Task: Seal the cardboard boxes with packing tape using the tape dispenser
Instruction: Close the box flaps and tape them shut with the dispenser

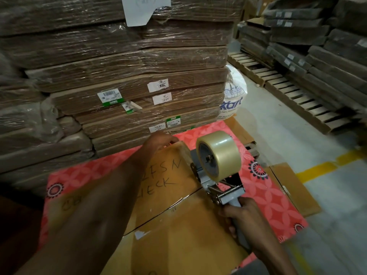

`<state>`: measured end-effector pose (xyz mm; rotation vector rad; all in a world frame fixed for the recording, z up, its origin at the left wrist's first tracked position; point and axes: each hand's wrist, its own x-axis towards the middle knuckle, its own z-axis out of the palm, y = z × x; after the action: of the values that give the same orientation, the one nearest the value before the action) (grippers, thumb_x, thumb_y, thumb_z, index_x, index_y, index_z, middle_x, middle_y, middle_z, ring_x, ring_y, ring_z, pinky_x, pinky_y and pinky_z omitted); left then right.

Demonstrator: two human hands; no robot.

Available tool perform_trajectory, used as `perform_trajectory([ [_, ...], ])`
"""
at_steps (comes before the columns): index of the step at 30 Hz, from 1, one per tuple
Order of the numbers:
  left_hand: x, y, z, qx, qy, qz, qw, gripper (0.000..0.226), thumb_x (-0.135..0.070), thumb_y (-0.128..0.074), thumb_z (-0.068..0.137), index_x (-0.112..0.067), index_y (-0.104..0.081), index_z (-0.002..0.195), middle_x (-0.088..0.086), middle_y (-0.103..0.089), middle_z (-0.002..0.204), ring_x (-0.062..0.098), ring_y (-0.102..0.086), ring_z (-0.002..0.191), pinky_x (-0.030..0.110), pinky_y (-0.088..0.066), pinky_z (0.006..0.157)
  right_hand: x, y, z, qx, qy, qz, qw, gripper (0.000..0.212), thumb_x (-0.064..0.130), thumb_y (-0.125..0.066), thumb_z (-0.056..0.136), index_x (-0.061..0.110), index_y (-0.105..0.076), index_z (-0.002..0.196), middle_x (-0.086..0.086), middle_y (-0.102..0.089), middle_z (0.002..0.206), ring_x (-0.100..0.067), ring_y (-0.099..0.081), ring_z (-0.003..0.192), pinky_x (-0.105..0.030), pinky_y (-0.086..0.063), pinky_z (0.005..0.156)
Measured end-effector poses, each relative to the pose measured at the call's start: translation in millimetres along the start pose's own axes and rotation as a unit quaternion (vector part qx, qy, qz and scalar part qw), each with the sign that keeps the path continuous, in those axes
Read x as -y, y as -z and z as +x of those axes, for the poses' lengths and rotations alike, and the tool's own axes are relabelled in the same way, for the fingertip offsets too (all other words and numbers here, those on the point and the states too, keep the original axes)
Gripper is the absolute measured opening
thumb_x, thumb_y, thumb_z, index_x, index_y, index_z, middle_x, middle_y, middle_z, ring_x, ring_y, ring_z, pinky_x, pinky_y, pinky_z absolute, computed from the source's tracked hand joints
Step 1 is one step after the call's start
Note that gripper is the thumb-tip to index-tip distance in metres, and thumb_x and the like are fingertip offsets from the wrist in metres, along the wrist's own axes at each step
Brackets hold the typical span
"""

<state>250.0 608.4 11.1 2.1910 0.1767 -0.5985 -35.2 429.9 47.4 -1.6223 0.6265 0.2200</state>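
A cardboard box (178, 225) is set on a red patterned mat (274, 195), with its closed flaps facing up and handwriting across the top. The flap seam (162, 211) runs slantwise over the top towards the box's right edge.

The tape dispenser (222, 187) is held at that right edge, near the far right corner, and its front end is lowered to the cardboard. The handle is clamped in the right hand (242, 215), all fingers being wrapped round it, just behind the metal frame. A roll of clear tape (220, 153) is mounted on the dispenser, above and beyond those fingers and untouched by them.

A glossy strip of tape (184, 151) is seen on the box top between the dispenser's front and the far edge. The left hand (158, 142) is laid at that far edge, with its fingers kept together and the fingertips just beside the strip's far end. Whether the fingers are hooked over the edge cannot be told.

Beyond the mat's far edge, a stack of flattened cartons (129, 76) wrapped in film is seen. A white sack (234, 92) is placed beside it, and wooden pallets (278, 82) lie further right. A yellow line (325, 165) is painted on the floor.
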Motion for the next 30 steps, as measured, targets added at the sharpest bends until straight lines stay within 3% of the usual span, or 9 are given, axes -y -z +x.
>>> perform_trajectory([
  [3,5.2,3.6,2.9,-0.024,0.003,0.106,0.994,0.041,-0.044,-0.079,0.080,-0.008,-0.071,0.099,0.007,-0.069,0.096,0.026,-0.068,0.094,0.033,-0.053,0.075,2.2,-2.5,0.2,-0.007,0.006,-0.018,1.000,0.021,0.001,-0.072,0.075,0.010,-0.058,0.063,-0.009,-0.050,0.052,-0.021,-0.044,0.044,-0.035,-0.031,0.048],
  [7,2.9,-15.3,-13.0,-0.151,-0.150,0.125,0.969,0.034,-0.042,-0.054,0.095,-0.016,-0.074,0.097,0.001,-0.071,0.085,0.021,-0.069,0.084,0.031,-0.052,0.068,1.8,-5.2,0.9,-0.021,0.016,-0.049,0.998,0.012,0.009,-0.073,0.079,0.003,-0.064,0.074,-0.009,-0.056,0.054,-0.023,-0.049,0.045,-0.036,-0.035,0.049],
  [9,-2.1,-29.6,-25.2,-0.104,-0.244,0.176,0.948,0.043,-0.048,-0.040,0.097,-0.021,-0.073,0.108,0.002,-0.073,0.096,0.021,-0.068,0.089,0.035,-0.053,0.076,1.9,-5.4,2.1,-0.019,0.019,-0.058,0.998,0.010,0.010,-0.071,0.081,0.003,-0.065,0.077,-0.009,-0.056,0.054,-0.024,-0.049,0.045,-0.036,-0.036,0.049],
  [11,-4.3,-40.8,-35.4,-0.024,-0.280,0.315,0.907,0.034,-0.032,-0.049,0.096,-0.020,-0.066,0.123,0.004,-0.067,0.122,0.026,-0.063,0.110,0.044,-0.053,0.090,3.4,-6.4,4.5,-0.018,0.018,-0.060,0.998,0.010,0.010,-0.069,0.082,0.004,-0.065,0.075,-0.007,-0.055,0.052,-0.023,-0.048,0.044,-0.034,-0.034,0.046],
  [16,-1.1,-52.2,-39.8,-0.078,-0.237,0.413,0.876,0.031,-0.017,-0.054,0.096,-0.017,-0.062,0.126,0.010,-0.060,0.133,0.035,-0.055,0.125,0.055,-0.045,0.103,7.0,-2.4,7.3,-0.013,0.003,-0.074,0.997,0.018,0.011,-0.067,0.078,-0.005,-0.062,0.074,-0.007,-0.050,0.052,-0.022,-0.042,0.044,-0.034,-0.033,0.048],
  [20,-0.3,-51.0,-36.1,-0.073,-0.233,0.425,0.872,0.030,-0.031,-0.042,0.099,-0.021,-0.066,0.113,0.011,-0.059,0.131,0.033,-0.053,0.121,0.056,-0.041,0.102,-13.1,23.0,-19.7,-0.004,-0.011,-0.091,0.996,0.035,0.023,-0.070,0.061,-0.006,-0.065,0.081,-0.009,-0.052,0.055,-0.023,-0.042,0.046,-0.036,-0.032,0.049],
  [24,-2.3,-51.4,-43.0,-0.068,-0.208,0.433,0.875,0.047,-0.044,-0.026,0.105,-0.025,-0.061,0.129,0.010,-0.047,0.146,0.034,-0.040,0.136,0.060,-0.021,0.113,-43.9,40.1,-52.4,-0.040,-0.057,-0.062,0.996,0.048,0.018,-0.067,0.047,-0.014,-0.057,0.082,-0.014,-0.047,0.052,-0.025,-0.038,0.046,-0.038,-0.029,0.051],
  [27,-5.2,-61.2,-57.4,-0.096,-0.170,0.395,0.898,0.055,-0.054,-0.026,0.103,-0.029,-0.039,0.150,0.011,-0.017,0.165,0.039,-0.011,0.152,0.066,0.000,0.117,-47.7,35.9,-56.8,-0.055,-0.042,-0.041,0.997,0.023,0.008,-0.070,0.058,-0.001,-0.050,0.065,-0.013,-0.046,0.050,-0.026,-0.038,0.049,-0.040,-0.030,0.054],
  [30,5.1,-86.1,-80.9,-0.132,-0.146,0.296,0.935,0.085,-0.072,-0.024,0.096,-0.019,-0.008,0.161,0.016,0.005,0.167,0.041,0.010,0.152,0.061,0.011,0.117,-54.2,33.5,-51.6,-0.044,-0.057,-0.017,0.997,0.030,-0.009,-0.066,0.074,0.009,-0.045,0.064,-0.012,-0.044,0.054,-0.025,-0.036,0.052,-0.043,-0.029,0.055],
])
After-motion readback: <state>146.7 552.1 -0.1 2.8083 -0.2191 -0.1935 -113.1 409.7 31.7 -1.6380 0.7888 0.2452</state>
